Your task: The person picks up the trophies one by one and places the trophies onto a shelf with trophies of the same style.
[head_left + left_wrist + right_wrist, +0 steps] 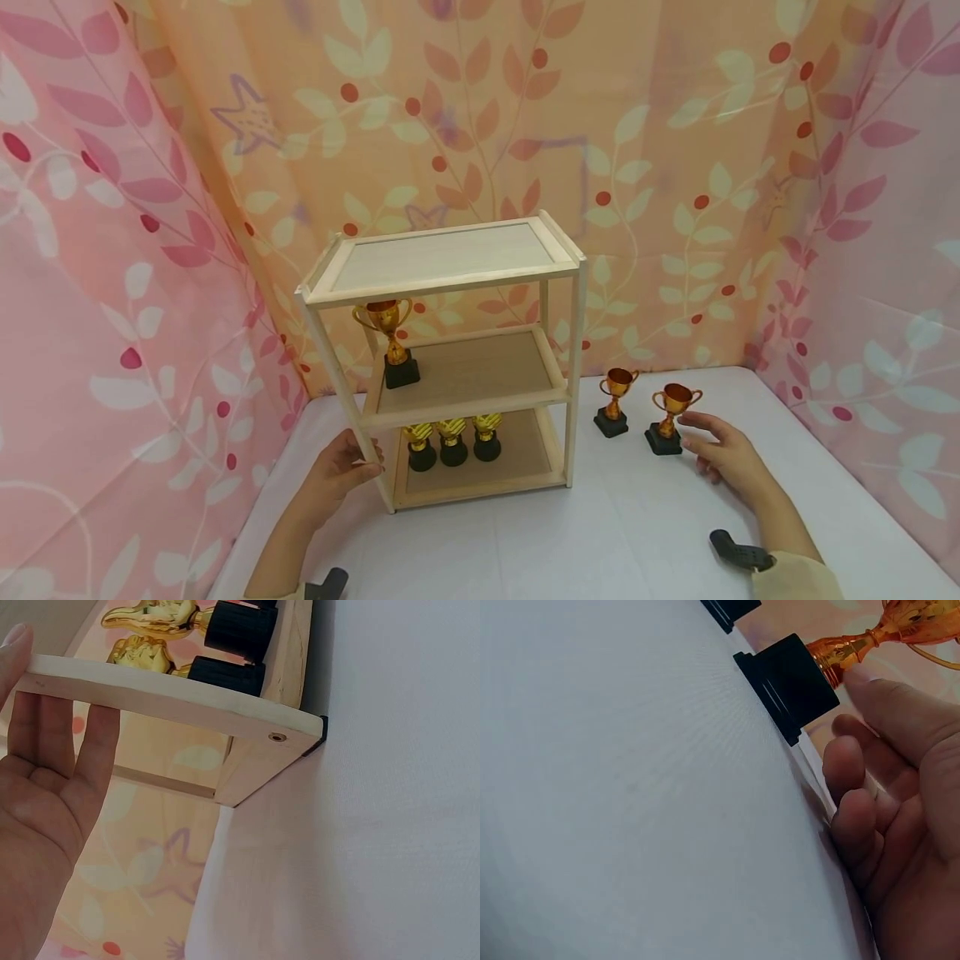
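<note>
A light wooden three-tier shelf (573, 358) stands on the white-covered table, and my left hand (333, 475) grips its front left post. In the left wrist view the thumb lies on one side of that post (172, 694) and the fingers on the other. My right hand (731, 458) is beside a gold-orange trophy cup (675, 398) with a black base, its thumb tip close to the stem in the right wrist view. Those other fingers are loosely bent, with nothing inside them. A matching trophy cup (617, 383) stands just left of it.
One larger gold trophy cup (402, 369) stands at the left of the middle tier. Three gold figures on round black bases (453, 450) line the bottom tier, partly hidden by the middle one. Floral curtains (675, 208) enclose the table (540, 550) at back and sides.
</note>
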